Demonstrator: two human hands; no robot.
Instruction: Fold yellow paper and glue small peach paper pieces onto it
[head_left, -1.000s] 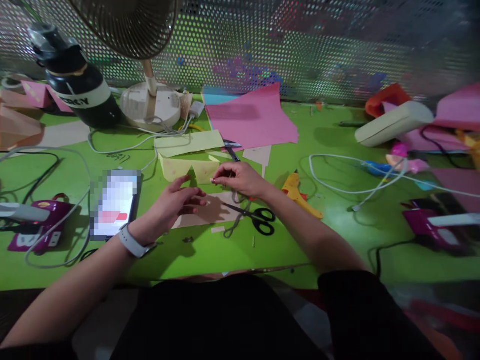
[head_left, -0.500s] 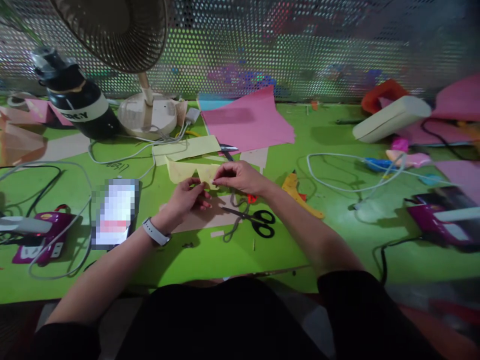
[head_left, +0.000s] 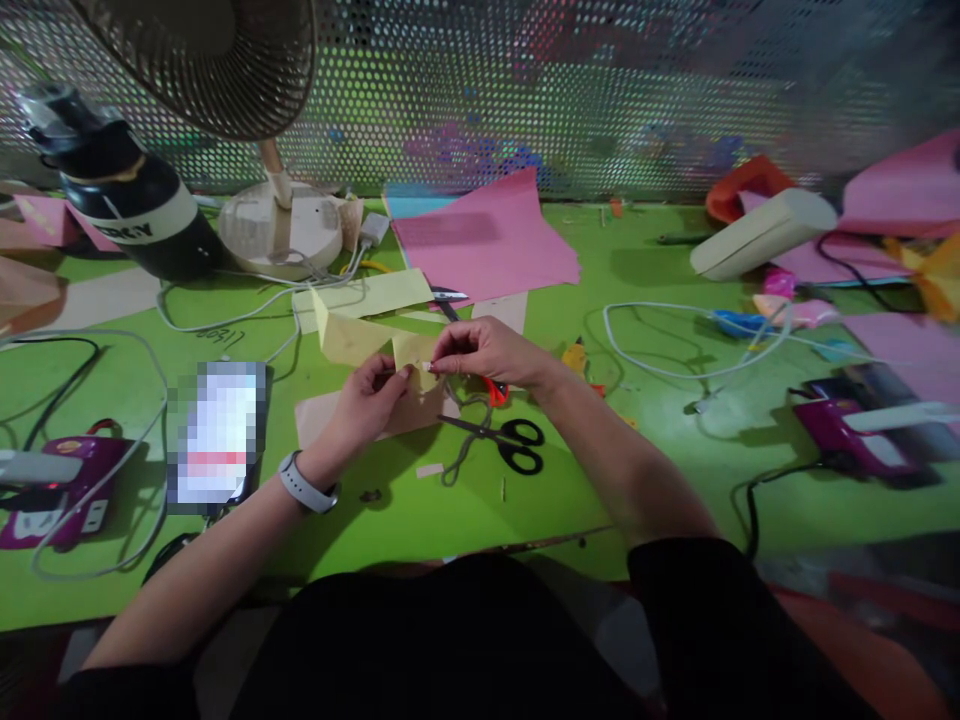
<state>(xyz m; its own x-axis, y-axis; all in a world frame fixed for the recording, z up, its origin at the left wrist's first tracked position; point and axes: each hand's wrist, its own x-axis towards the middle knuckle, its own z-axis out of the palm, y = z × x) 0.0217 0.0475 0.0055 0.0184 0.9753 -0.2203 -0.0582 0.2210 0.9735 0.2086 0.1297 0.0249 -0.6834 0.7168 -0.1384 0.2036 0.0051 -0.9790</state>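
Note:
A folded pale yellow paper [head_left: 349, 338] stands in creased panels above the table. My left hand [head_left: 367, 395] is closed, its thumb and fingers pinching the paper's lower edge. At the right-hand panel, my right hand [head_left: 487, 352] is closed in a pinch on a small white piece [head_left: 427, 366], held close against the paper; whether it touches is unclear. Beneath the hands lies a beige paper strip [head_left: 322, 420], partly covered. Black-handled scissors [head_left: 521, 445] rest just below my right hand, their blades across a looped grey cord [head_left: 459, 455].
A phone [head_left: 221, 430] lies left of my left forearm. Behind are a fan [head_left: 281, 225], a dark bottle [head_left: 139, 210] and pink paper [head_left: 487, 240]. A yellow tool [head_left: 574, 358] is partly behind my right forearm. White cables [head_left: 660, 372] and purple power strips [head_left: 862, 435] lie around.
My fingers have shifted slightly on the yellow paper, and its left panel now stands up more. My left fingers have drawn in closer. The whole view has moved a little.

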